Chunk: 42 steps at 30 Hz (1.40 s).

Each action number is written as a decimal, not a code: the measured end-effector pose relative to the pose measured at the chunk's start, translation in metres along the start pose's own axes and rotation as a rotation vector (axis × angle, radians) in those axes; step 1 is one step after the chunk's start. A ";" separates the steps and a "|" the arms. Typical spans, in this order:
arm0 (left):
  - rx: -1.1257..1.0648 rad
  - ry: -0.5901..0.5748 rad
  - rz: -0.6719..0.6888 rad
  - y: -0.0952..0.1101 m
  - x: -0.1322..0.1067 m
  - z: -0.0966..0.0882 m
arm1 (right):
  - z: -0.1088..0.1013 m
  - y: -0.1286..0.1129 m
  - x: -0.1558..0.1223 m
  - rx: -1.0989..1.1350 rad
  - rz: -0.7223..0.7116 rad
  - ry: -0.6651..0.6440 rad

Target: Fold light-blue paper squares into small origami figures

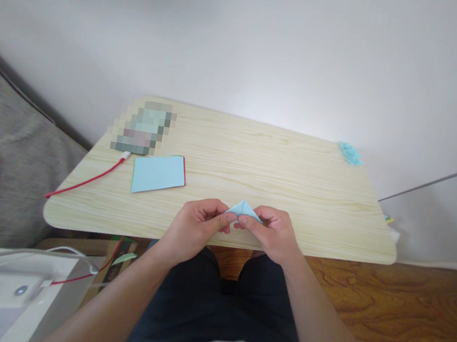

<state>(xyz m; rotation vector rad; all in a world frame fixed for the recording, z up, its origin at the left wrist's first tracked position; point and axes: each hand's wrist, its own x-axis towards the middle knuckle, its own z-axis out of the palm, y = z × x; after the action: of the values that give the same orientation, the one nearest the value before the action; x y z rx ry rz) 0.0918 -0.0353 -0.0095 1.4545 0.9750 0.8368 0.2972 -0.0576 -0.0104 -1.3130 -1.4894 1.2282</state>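
Note:
A small light-blue folded paper [244, 209], shaped like a triangle, is pinched between both hands just above the near edge of the wooden table [256, 158]. My left hand [195, 229] grips its left corner with thumb and fingers closed. Its right corner sits in the closed fingers of my right hand [272, 236]. A stack of light-blue paper sheets [158, 174] with red and green edges showing lies flat on the table, left of my hands.
A blurred-out device [143, 127] lies at the table's back left with a red cable [88, 179] running off the left edge. Small blue folded pieces [350, 152] sit at the far right corner. A white box [14, 290] stands on the floor at the lower left.

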 end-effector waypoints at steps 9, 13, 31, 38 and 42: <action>-0.014 0.050 -0.016 0.005 0.002 -0.004 | -0.012 0.000 0.001 0.063 -0.088 0.044; 0.008 0.046 -0.013 0.006 0.003 -0.003 | -0.009 0.003 0.000 0.051 -0.096 0.114; 0.198 0.007 0.138 0.005 0.000 0.011 | -0.003 0.002 0.004 0.205 -0.087 0.163; 0.355 0.152 0.188 0.008 0.001 0.019 | 0.004 -0.002 0.001 0.109 -0.114 0.229; 0.357 0.217 0.266 0.017 0.003 0.022 | 0.002 -0.004 -0.002 -0.297 -0.223 0.245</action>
<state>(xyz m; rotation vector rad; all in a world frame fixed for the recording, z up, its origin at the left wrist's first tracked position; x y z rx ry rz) 0.1145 -0.0415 0.0050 1.8562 1.1520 1.0701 0.2952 -0.0602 -0.0072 -1.3866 -1.6279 0.6958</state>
